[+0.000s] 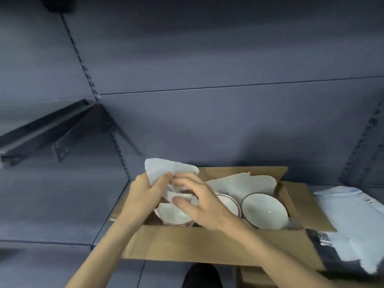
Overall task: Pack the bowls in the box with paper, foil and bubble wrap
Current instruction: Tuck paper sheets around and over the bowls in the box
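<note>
Head view: left hand (145, 191) and right hand (199, 201) raised over cardboard box (187, 244), both grips pinching crumpled white paper (166, 170). Three white bowls (264, 210) inside box, more paper behind. Box on dark blue shelf (62, 204); bubble wrap (353, 221) at right edge.

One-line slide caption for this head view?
Both hands, left hand and right hand, hold white paper over bowls in an open cardboard box.

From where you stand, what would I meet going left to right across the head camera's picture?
Dark shelf bracket → left hand holding white paper → right hand → black-rimmed bowl in the cardboard box → pale plastic packaging.
</note>
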